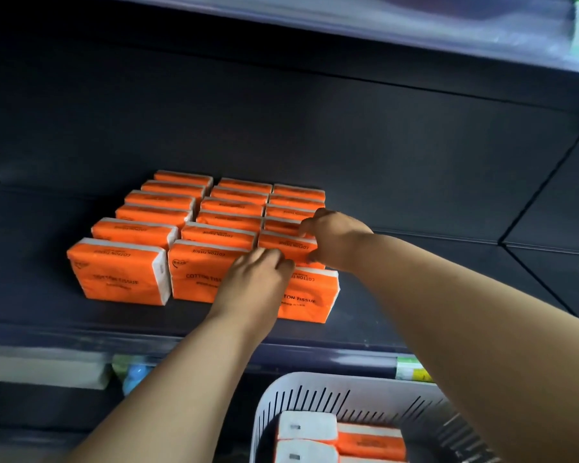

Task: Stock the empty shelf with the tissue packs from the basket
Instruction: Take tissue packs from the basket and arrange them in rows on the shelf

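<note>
Head view, shelf (381, 195): dark and deep; eighteen orange packs (154, 213) stand on it in three columns of six, left of its middle.
Basket (315, 389): white, slotted, below the shelf's front edge; at least three more lie inside, partly cut off.
Left hand (258, 275): arm stretched onto the shelf, fingers curled over the top of the front pack (310, 295) of the right column, which sits forward of its row.
Right hand (331, 238): reaches in beside it, thumb and fingers pinching the second pack (286, 245) just behind.
</note>
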{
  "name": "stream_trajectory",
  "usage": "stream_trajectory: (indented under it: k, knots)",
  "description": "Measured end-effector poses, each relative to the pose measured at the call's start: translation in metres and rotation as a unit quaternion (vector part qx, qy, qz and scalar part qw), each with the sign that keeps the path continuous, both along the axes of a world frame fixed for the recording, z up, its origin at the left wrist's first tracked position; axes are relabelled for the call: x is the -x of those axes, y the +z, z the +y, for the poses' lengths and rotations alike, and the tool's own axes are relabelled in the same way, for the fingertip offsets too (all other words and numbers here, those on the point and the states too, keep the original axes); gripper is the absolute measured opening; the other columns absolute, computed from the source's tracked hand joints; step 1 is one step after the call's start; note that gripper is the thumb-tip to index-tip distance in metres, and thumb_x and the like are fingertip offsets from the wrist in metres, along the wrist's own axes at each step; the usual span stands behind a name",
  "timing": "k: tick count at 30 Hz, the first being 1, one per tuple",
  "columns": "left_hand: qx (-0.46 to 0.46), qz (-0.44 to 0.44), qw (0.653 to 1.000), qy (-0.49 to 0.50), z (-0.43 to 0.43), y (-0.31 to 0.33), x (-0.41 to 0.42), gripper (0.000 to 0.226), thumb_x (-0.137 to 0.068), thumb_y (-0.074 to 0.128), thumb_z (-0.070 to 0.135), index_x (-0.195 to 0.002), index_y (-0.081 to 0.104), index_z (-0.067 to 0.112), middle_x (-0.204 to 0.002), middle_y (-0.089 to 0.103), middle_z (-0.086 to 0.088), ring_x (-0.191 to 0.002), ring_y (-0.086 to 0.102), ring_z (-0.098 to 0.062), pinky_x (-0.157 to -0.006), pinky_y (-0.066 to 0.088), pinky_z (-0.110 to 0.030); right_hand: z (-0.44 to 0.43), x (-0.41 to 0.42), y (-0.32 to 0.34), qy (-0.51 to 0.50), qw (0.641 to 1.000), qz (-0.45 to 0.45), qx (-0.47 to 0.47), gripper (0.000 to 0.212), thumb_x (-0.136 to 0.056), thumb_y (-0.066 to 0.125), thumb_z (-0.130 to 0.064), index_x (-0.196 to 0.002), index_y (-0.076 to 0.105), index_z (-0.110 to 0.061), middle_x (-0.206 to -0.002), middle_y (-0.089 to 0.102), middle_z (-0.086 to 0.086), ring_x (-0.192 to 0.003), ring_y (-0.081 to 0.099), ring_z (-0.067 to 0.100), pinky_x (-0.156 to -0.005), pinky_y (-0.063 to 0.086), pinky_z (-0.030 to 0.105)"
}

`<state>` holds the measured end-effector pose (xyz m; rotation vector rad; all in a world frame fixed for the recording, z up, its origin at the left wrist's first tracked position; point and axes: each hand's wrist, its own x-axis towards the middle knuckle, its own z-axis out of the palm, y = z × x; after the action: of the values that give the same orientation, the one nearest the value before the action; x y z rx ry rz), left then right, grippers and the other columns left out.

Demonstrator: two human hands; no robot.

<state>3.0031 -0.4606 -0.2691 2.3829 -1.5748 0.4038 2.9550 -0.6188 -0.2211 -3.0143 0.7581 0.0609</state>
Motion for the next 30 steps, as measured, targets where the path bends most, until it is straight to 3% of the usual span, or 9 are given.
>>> stream_trajectory:
  k: [5,12,19,30]
  knots:
    - [-0.014,-0.028,0.999,0.019,-0.006,0.0,-0.002,0.034,-0.093,0.045,0.015,-0.126,0.048,0.02,-0.124,0.048,0.0,-0.12,0.04,-0.023,-0.096,0.031,-0.032,-0.003,0.003,-0.007,0.018,0.999,-0.022,-0.017,0.048,-0.084,0.062,-0.012,-0.124,0.055,-0.037,-0.132,0.047,-0.005,-0.117,0.051,0.021,-0.096,0.044,0.029]
    - [-0.01,-0.027,0.999,0.035,-0.008,-0.002,-0.006,0.037,-0.093,0.039,0.008,-0.128,0.046,0.015,-0.126,0.044,-0.002,-0.119,0.04,-0.024,-0.095,0.035,-0.033,-0.006,0.001,-0.004,0.028,0.999,-0.002,-0.025,0.058,-0.081,0.055,-0.001,-0.128,0.052,-0.035,-0.134,0.046,-0.003,-0.118,0.05,0.023,-0.099,0.045,0.035]
    - [-0.008,-0.02,0.999,0.044,-0.008,0.0,-0.009,0.044,-0.093,0.042,0.011,-0.135,0.041,0.023,-0.124,0.046,0.0,-0.12,0.04,-0.023,-0.093,0.035,-0.032,-0.003,0.001,-0.004,0.044,0.998,-0.01,-0.047,0.058,-0.083,0.052,0.001,-0.132,0.05,-0.03,-0.135,0.045,0.0,-0.121,0.048,0.023,-0.1,0.041,0.027]
    - [-0.012,-0.022,0.998,0.051,-0.01,0.002,-0.005,0.039,-0.092,0.05,0.019,-0.13,0.044,0.019,-0.125,0.045,-0.002,-0.121,0.04,-0.024,-0.095,0.036,-0.034,-0.001,0.012,-0.001,0.029,0.997,-0.051,-0.042,0.051,-0.091,0.044,-0.006,-0.136,0.045,-0.03,-0.14,0.042,0.0,-0.122,0.048,0.022,-0.099,0.044,0.031]
